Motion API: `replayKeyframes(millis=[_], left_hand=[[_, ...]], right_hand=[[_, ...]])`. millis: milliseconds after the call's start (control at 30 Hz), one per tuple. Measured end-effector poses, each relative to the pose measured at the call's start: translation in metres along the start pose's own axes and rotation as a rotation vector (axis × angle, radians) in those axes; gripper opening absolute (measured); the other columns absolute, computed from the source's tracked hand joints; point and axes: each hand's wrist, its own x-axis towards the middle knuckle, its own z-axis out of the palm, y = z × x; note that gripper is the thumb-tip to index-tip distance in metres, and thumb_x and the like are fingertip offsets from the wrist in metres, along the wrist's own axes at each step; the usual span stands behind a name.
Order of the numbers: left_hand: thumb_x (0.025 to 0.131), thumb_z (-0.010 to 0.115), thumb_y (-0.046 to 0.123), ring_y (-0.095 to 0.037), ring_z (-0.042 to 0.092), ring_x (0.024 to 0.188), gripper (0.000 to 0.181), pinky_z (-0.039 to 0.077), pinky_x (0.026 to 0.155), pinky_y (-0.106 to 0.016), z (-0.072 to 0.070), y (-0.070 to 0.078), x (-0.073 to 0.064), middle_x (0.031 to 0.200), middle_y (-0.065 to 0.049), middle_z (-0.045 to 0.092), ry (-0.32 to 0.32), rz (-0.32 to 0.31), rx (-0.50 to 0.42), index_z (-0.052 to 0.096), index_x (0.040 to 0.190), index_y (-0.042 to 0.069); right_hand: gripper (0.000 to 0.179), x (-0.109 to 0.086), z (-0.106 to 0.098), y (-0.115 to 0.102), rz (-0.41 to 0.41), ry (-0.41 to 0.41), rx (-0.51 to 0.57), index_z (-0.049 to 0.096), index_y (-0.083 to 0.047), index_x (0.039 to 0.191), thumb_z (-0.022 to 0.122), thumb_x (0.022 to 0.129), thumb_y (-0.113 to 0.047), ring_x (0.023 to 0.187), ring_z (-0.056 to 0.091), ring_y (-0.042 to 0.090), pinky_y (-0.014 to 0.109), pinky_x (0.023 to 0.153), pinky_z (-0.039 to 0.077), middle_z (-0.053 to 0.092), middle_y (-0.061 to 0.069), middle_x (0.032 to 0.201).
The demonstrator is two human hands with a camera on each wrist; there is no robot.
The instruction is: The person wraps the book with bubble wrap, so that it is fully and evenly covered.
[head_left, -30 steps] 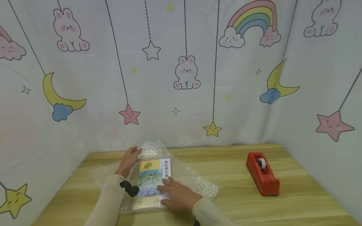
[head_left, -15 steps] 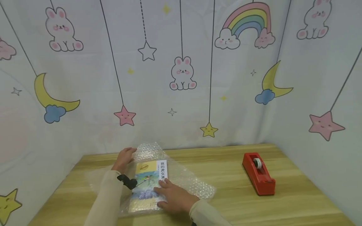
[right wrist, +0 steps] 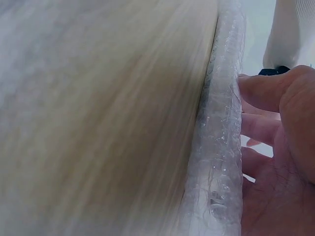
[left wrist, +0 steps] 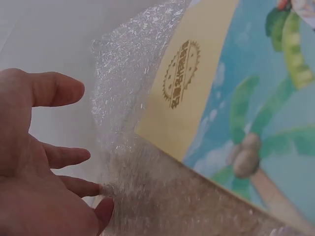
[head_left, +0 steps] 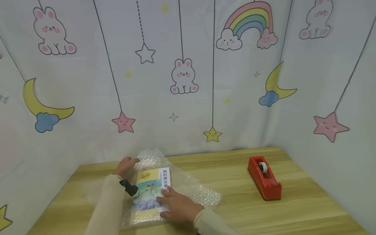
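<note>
A paperback book (head_left: 149,187) with a yellow and blue illustrated cover lies on the wood-grain table, with clear bubble wrap (head_left: 202,193) spread out around it. Fingers of my right hand (head_left: 180,206) rest on the book's right side. In the right wrist view, that hand (right wrist: 275,128) lies against a bubble-wrapped edge (right wrist: 216,142). My left hand (head_left: 126,165) is by the upper left of the wrap, fingers relaxed and apart. The left wrist view shows this hand (left wrist: 44,147) beside the wrap (left wrist: 123,73), its lower fingertips right at the edge, away from the book's corner.
A red tape dispenser (head_left: 265,181) with a white tape roll (head_left: 262,167) stands at the right of the table (head_left: 229,169). A pale curtain (head_left: 152,127) printed with rabbits, stars and moons closes off the back and sides.
The head view has turned, so the book, hands and tape dispenser all appear shifted left. My hands keep nearly the same places relative to the book.
</note>
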Motion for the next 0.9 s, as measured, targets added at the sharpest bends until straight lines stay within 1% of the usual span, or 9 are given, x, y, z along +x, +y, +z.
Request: replayKeyframes(millis=[100,233,367,467,567,633,733,800,900], left_hand=[[0.098,0.045,0.040,-0.055,0.018,0.146,0.082,0.015,0.120,-0.069,-0.001,-0.003,-0.002,0.158,-0.037,0.017,-0.009,-0.018,0.050,0.014,0.154,-0.011],[0.097,0.045,0.038,-0.057,0.020,0.143,0.079,0.012,0.116,-0.072,-0.001,0.000,-0.002,0.155,-0.038,0.022,0.025,0.013,0.104,0.020,0.151,-0.014],[0.097,0.046,0.033,-0.059,0.018,0.141,0.076,0.020,0.116,-0.071,0.000,0.004,-0.004,0.156,-0.038,0.021,0.055,0.005,0.067,0.019,0.152,-0.012],[0.098,0.048,0.028,-0.060,0.017,0.140,0.070,0.022,0.115,-0.072,-0.001,0.003,-0.005,0.156,-0.037,0.023,0.076,0.011,0.032,0.023,0.153,-0.008],[0.098,0.050,0.022,-0.059,0.020,0.142,0.060,0.022,0.115,-0.072,-0.003,0.000,-0.004,0.157,-0.035,0.026,0.076,0.061,0.006,0.033,0.151,-0.004],[0.099,0.051,0.018,-0.057,0.024,0.142,0.053,0.024,0.115,-0.071,-0.004,-0.002,-0.005,0.157,-0.033,0.029,0.062,0.115,-0.007,0.043,0.147,-0.002],[0.099,0.053,0.015,-0.052,0.035,0.140,0.043,0.032,0.113,-0.068,-0.003,-0.003,-0.007,0.156,-0.031,0.035,0.040,0.173,-0.029,0.054,0.139,-0.002],[0.099,0.054,0.015,-0.050,0.041,0.137,0.038,0.035,0.110,-0.067,-0.002,-0.002,-0.009,0.151,-0.031,0.043,0.039,0.201,-0.030,0.059,0.134,-0.002],[0.099,0.057,0.015,-0.046,0.052,0.128,0.033,0.042,0.105,-0.063,0.000,0.000,-0.012,0.140,-0.029,0.055,0.057,0.238,-0.009,0.063,0.127,-0.002]], right_hand=[[0.054,0.000,0.001,-0.002,-0.011,-0.002,-0.016,0.049,-0.031,0.148,0.061,0.096,-0.044,0.152,0.034,0.027,0.040,0.116,0.043,0.040,-0.001,0.161],[0.054,0.000,0.001,-0.001,-0.016,0.012,-0.044,0.049,-0.032,0.148,0.060,0.097,-0.045,0.151,0.035,0.027,0.037,0.117,0.042,0.041,-0.002,0.160],[0.054,0.001,0.001,0.000,0.000,0.015,-0.042,0.050,-0.032,0.147,0.061,0.096,-0.045,0.152,0.035,0.027,0.037,0.117,0.042,0.041,-0.003,0.160],[0.054,0.001,0.001,0.001,0.002,0.012,-0.040,0.050,-0.032,0.147,0.061,0.096,-0.045,0.152,0.034,0.027,0.038,0.117,0.042,0.041,-0.003,0.160],[0.054,0.001,0.002,0.001,-0.001,0.010,-0.038,0.050,-0.032,0.147,0.062,0.096,-0.044,0.152,0.034,0.027,0.038,0.117,0.042,0.040,-0.002,0.161],[0.054,0.001,0.003,0.001,-0.002,0.011,-0.041,0.050,-0.032,0.147,0.062,0.096,-0.044,0.152,0.034,0.026,0.038,0.117,0.042,0.040,-0.002,0.161],[0.054,0.001,0.003,0.002,0.000,0.010,-0.043,0.050,-0.033,0.147,0.062,0.096,-0.044,0.152,0.033,0.026,0.038,0.117,0.042,0.040,-0.003,0.161],[0.054,0.001,0.003,0.002,0.003,0.009,-0.041,0.050,-0.033,0.147,0.063,0.096,-0.044,0.152,0.033,0.026,0.038,0.118,0.041,0.040,-0.003,0.161],[0.054,0.001,0.003,0.001,0.003,0.011,-0.041,0.050,-0.033,0.147,0.062,0.096,-0.045,0.153,0.033,0.026,0.038,0.119,0.039,0.040,-0.003,0.160]])
